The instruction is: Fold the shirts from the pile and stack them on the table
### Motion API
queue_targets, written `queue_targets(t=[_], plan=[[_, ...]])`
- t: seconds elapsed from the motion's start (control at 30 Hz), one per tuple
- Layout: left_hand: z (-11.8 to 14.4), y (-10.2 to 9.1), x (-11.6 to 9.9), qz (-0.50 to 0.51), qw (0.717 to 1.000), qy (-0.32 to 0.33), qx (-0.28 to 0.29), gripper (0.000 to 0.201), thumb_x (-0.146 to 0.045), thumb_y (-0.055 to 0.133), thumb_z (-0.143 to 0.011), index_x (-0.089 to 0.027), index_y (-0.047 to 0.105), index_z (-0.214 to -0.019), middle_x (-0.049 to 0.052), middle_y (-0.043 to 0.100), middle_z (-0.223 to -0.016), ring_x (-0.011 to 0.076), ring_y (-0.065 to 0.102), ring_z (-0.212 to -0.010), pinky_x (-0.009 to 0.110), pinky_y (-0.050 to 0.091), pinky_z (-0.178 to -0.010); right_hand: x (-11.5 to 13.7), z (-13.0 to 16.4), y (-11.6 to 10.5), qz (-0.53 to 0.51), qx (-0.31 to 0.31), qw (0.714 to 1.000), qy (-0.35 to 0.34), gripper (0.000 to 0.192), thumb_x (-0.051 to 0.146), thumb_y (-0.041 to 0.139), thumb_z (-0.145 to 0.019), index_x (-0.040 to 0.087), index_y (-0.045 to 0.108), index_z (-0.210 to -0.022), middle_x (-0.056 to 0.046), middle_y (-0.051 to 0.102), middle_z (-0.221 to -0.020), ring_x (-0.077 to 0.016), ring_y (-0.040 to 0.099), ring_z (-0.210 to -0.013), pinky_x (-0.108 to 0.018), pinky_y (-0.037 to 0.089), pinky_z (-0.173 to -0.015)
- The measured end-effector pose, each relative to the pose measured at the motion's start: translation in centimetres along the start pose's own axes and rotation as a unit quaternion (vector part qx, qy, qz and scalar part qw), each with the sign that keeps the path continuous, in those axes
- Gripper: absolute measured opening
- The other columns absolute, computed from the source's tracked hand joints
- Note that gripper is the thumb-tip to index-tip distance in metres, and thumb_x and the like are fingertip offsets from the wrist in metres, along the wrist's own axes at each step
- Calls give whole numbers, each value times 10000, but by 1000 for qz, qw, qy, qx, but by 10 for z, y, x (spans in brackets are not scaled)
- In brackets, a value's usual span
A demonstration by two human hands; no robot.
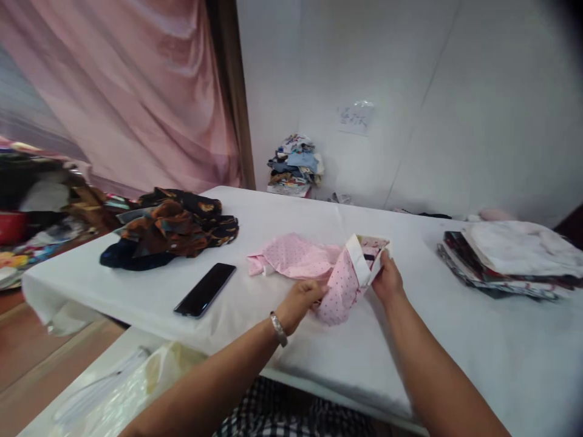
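Fingers of left hand [301, 301] and right hand [387, 279] pinch pink dotted garment [314, 262] on white tabletop [478, 346]; phone [204, 289] lies just left.

A black phone [204, 289] lies near dark patterned clothes [170, 227]; folded fabrics [514, 258] sit apart.

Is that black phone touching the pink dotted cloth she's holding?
Apart. The head view shows bare white table between the phone and the pink dotted cloth.
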State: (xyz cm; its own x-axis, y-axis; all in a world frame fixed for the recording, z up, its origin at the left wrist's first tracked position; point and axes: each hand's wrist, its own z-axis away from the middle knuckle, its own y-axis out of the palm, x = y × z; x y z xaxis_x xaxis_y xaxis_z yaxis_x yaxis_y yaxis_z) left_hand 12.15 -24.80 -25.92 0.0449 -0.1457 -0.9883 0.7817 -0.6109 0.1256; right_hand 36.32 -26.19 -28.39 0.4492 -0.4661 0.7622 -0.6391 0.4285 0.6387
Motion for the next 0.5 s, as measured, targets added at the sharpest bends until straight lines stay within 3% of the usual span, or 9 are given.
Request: queue_targets(t=[0.1,0.23,0.3,0.37,0.43,0.5], plan=[[7,-1,0,-23,998,15,-60,327,-444,670,-735,-172,552,-598,12,615,-640,128,559,-621,280,478,-649,11,-6,-11,30,-56,997,-38,343,490,686,-787,198,679,-968,-50,750,-975,-229,693,-970,-383,563,-874],[10,-3,4,-167,979,105,-57,246,-420,606,-802,-184,630,-737,30,657,-721,160,607,-694,293,506,-660,20,-5,-16,149,-152,973,-85,369,490,679,-773,161,672,-941,-56,737,-860,-224,695,-839,-362,569,-761],[8,-6,7,-281,941,179,-53,220,-377,594,-819,-209,667,-940,69,702,-1017,179,641,-809,311,528,-698,25,0,-11,158,-158,966,-132,395,493,647,-790,157,668,-997,-64,736,-908,-220,690,-871,-357,564,-776],[3,-10,10,-404,886,218,-67,385,-348,579,-843,-251,602,-1215,94,557,-1390,192,659,-900,338,542,-743,33,7,-1,146,-150,961,-179,411,494,635,-796,160,663,-1034,-69,731,-955,-219,684,-911,-363,558,-811],[-7,-15,11,-515,831,194,-80,534,-369,573,-864,-275,481,-1382,111,395,-1542,213,674,-923,364,546,-759,47,15,9,140,-134,955,-223,414,487,643,-793,163,664,-1050,-76,725,-985,-224,674,-958,-377,547,-859],[-20,-21,10,-592,792,134,-62,526,-364,594,-860,-271,500,-1369,117,465,-1491,240,682,-941,376,538,-774,65,22,17,144,-113,945,-272,411,484,637,-804,168,664,-1066,-88,717,-1022,-231,660,-1014,-395,526,-918]])
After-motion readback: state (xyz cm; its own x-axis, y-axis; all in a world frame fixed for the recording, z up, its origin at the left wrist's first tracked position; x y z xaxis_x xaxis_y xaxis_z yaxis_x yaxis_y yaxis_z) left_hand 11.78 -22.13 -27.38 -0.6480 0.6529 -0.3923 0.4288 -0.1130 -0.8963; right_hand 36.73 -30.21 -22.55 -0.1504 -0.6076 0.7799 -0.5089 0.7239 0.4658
